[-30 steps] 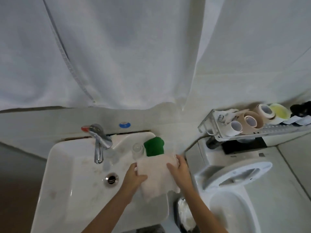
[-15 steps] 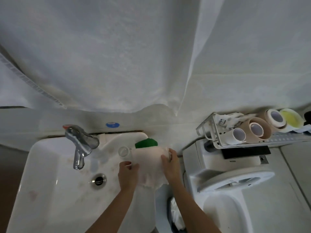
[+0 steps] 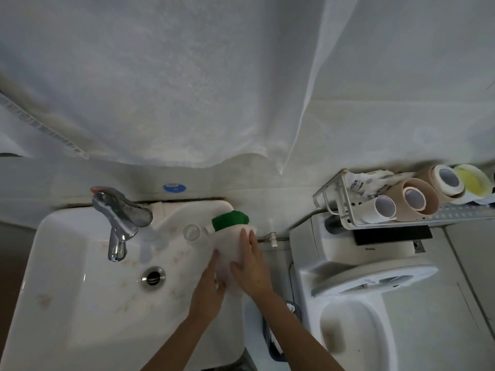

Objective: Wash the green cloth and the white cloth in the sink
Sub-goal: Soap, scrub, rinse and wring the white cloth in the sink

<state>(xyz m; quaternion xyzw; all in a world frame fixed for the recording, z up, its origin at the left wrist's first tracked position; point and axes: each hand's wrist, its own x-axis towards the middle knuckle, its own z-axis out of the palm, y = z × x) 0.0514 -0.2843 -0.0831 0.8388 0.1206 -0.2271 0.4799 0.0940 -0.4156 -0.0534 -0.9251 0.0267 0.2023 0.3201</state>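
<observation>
The white cloth (image 3: 231, 246) lies bunched on the right rim of the white sink (image 3: 56, 277). Just behind it, at the sink's back right corner, the green cloth (image 3: 229, 223) sits folded. My right hand (image 3: 251, 266) rests flat on top of the white cloth with straight fingers. My left hand (image 3: 211, 283) holds the cloth's left edge, its thumb against the fabric. The lower part of the white cloth is hidden under both hands.
A chrome tap (image 3: 117, 223) stands at the back of the sink above the drain (image 3: 154, 275). A clear glass (image 3: 192, 232) sits left of the green cloth. A toilet (image 3: 375, 295) and a wire rack (image 3: 345, 218) with tape rolls are to the right. A white curtain (image 3: 187, 89) hangs above.
The white cloth, first spread wide between both hands, is now gathered narrower on the rim. Both hands have come closer together, and my right hand now lies on top of it.
</observation>
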